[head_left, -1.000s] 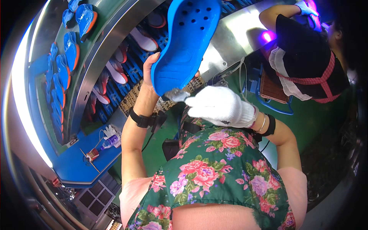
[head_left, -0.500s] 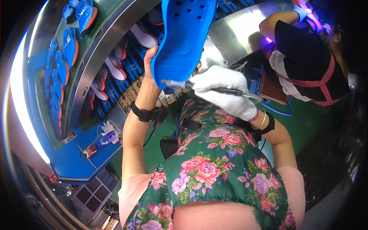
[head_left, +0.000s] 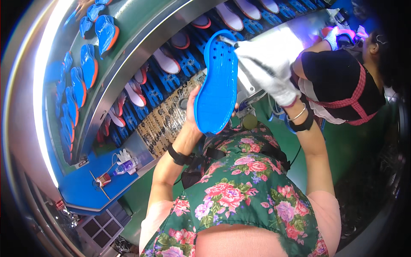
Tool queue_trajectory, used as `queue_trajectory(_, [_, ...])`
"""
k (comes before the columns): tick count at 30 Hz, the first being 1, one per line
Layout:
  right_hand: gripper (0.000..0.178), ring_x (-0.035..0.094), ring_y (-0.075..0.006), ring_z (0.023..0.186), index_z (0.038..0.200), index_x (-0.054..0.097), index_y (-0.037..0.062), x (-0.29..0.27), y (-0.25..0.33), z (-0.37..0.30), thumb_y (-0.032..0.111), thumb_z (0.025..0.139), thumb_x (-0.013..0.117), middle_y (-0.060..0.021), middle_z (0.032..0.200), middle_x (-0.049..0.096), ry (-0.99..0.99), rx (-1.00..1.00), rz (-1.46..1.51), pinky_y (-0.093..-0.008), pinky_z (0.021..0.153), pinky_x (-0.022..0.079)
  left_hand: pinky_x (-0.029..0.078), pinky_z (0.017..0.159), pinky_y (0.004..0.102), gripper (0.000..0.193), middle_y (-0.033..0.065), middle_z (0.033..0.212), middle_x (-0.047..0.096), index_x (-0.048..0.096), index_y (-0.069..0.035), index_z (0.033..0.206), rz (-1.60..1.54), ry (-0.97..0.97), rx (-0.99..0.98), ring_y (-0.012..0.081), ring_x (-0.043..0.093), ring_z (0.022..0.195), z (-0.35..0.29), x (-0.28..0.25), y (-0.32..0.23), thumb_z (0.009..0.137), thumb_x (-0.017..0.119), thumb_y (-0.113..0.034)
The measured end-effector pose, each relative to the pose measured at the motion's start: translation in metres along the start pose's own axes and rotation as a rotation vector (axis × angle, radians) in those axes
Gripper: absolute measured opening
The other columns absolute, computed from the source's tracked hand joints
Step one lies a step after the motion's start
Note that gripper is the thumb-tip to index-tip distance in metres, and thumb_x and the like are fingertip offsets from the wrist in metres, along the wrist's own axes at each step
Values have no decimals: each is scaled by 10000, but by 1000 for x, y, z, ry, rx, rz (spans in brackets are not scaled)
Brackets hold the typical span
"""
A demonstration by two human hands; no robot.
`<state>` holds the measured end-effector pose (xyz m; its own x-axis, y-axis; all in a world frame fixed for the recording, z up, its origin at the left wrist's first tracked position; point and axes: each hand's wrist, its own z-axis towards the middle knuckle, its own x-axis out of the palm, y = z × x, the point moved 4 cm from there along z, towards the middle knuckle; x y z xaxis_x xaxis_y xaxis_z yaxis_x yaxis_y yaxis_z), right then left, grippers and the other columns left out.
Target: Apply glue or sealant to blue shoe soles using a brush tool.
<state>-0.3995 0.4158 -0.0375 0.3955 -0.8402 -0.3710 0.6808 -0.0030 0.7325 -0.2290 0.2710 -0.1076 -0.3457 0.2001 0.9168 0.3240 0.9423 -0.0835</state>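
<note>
My left hand point(head_left: 192, 107) grips a blue shoe sole point(head_left: 216, 92) by its lower left side. The thumb shows at the edge, and most of the fingers are hidden behind. The sole is tilted toe up, with a raised rim, small holes at the toe end and a glossy inner face. My right hand point(head_left: 269, 68), in a white glove and smeared by motion, is closed round a slim brush point(head_left: 228, 41). The brush's tip lies at the inner edge of the toe end. The glove hides most of its handle.
A conveyor point(head_left: 188, 68) beyond my hands carries white-lined shoe uppers on blue holders. Blue soles with orange edges point(head_left: 88, 68) line an upper shelf. Left stands a blue table point(head_left: 81, 188) with a purple bottle point(head_left: 125, 167). A co-worker point(head_left: 338, 77) sits at the right.
My right hand has carried the brush from the heel end of the sole to the toe end. The sole now sits lower in view and shows whole. The view has shifted somewhat.
</note>
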Motion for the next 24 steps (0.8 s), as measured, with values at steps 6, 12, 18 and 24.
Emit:
queue_trajectory(6, [271,726,-266,940,1043,787,148,36,50,-37,41,794,777,-73,1047,766,172,-117,194,-415,840,563,488,1076,580,870,289,1489,501,336,-47,1591,-91,-175,204,450,540,1332,-5,-6,-25,992,443,-669])
queue_trajectory(12, [110,706,-202,762,813,744,-24,-5,34,-38,-78,725,782,-149,946,747,28,720,873,-305,707,561,495,1028,663,1311,263,1605,327,160,-90,1641,186,215,348,547,504,1318,-27,30,-60,708,766,-784])
queue_trajectory(18, [138,696,-116,760,956,782,-19,3,-7,-65,-37,820,776,-74,909,772,-140,926,971,-247,677,544,513,1024,638,1228,311,1575,319,188,-39,1614,108,462,423,550,504,1267,3,105,-161,775,740,-747])
queue_trajectory(24, [132,675,-83,735,982,797,2,33,-19,-87,31,855,777,-44,865,771,-44,900,840,-237,662,524,523,1053,558,911,311,1589,227,251,-8,1585,-501,172,457,492,396,1382,43,98,-253,1003,439,-682])
